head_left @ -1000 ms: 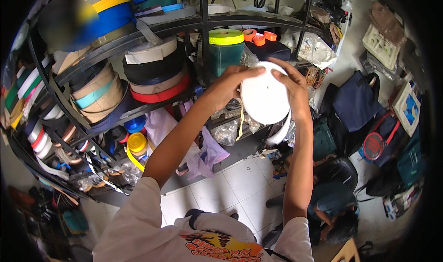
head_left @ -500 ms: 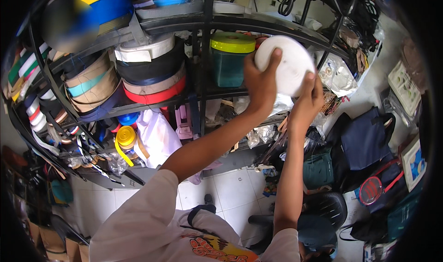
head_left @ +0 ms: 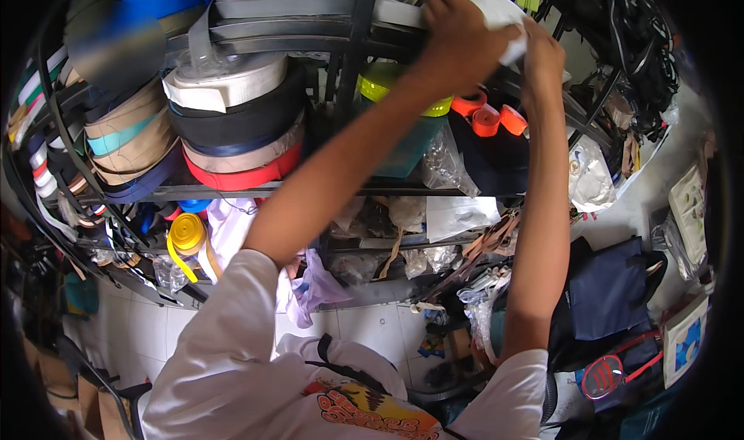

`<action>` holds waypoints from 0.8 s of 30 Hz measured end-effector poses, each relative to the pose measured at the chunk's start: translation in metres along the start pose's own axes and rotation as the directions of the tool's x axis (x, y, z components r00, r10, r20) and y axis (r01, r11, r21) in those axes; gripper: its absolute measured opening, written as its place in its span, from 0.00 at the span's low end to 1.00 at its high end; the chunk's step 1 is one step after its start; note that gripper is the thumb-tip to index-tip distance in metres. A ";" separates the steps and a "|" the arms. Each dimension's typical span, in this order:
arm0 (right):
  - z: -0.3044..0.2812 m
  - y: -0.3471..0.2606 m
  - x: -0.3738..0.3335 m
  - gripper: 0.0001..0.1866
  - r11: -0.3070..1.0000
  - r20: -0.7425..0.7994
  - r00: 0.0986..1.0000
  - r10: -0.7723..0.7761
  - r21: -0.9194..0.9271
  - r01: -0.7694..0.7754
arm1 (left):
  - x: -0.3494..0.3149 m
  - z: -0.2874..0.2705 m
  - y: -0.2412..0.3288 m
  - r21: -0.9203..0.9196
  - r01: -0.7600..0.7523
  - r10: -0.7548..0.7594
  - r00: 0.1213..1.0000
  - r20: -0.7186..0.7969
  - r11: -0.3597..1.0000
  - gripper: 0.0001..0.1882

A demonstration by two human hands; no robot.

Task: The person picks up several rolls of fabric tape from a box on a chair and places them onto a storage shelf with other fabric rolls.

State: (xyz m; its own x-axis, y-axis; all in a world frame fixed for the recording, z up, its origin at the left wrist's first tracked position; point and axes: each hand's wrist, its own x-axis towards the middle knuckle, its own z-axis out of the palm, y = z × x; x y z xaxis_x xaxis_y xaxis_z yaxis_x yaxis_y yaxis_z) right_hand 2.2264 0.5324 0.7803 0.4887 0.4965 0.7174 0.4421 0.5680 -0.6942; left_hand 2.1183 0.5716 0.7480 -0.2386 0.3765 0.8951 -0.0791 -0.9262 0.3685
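A flat, round white roll of strap (head_left: pixel 488 0) is raised to the upper shelf, tilted, its top cut off by the picture's edge. My left hand (head_left: pixel 469 33) grips its left and near side, fingers curled round it. My right hand (head_left: pixel 544 56) holds the lower right edge. Below my hands, on the middle shelf, stand a teal tub with a yellow-green lid (head_left: pixel 391 142) and several small orange rolls (head_left: pixel 486 121). My left forearm partly hides the tub.
Stacked strap rolls (head_left: pixel 236 130) fill the shelves on the left, with a yellow roll (head_left: pixel 187 233) lower down. Black shelf bars (head_left: pixel 353 68) cross in front of me. Dark bags (head_left: pixel 608 289) and a red-rimmed racket (head_left: pixel 603 376) lie on the right.
Both hands have lifted the white roll from the middle shelf's height to the upper shelf and tilted it. The small orange rolls are now uncovered. The view has shifted.
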 end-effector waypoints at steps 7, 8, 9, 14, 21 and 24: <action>0.099 0.056 0.085 0.17 0.940 0.363 0.911 0.198 0.194 -0.281 | 0.070 -0.065 -0.008 0.469 -0.168 -0.094 0.869 0.485 0.867 0.37; 0.109 0.040 0.073 0.16 0.928 0.342 0.898 0.276 0.149 -0.342 | 0.069 -0.064 -0.012 0.586 -0.220 -0.074 0.897 0.435 0.780 0.37; 0.108 0.057 0.090 0.17 0.997 0.323 0.943 0.078 -0.013 -0.078 | 0.068 -0.053 -0.016 0.670 -0.260 -0.036 0.919 0.393 0.696 0.37; 0.124 0.110 0.126 0.27 0.921 0.367 0.914 -0.174 -0.269 0.283 | 0.065 -0.039 -0.058 0.819 -0.195 -0.212 0.910 0.357 0.540 0.42; 0.105 0.060 0.080 0.40 0.907 0.348 0.937 -0.026 -0.387 0.169 | 0.053 -0.048 -0.045 0.811 -0.201 -0.124 0.940 0.317 0.550 0.39; 0.113 0.069 0.095 0.40 0.882 0.375 0.926 -0.046 -0.420 0.215 | 0.049 -0.039 -0.037 0.844 -0.194 -0.100 0.955 0.279 0.500 0.37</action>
State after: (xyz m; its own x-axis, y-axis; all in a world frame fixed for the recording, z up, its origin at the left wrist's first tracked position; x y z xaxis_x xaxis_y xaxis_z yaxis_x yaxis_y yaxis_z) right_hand 2.2187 0.6932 0.8072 0.1495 0.6796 0.7181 0.8107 0.3315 -0.4825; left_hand 2.0716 0.6237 0.7686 0.0495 0.4572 0.8880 0.8239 -0.5213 0.2224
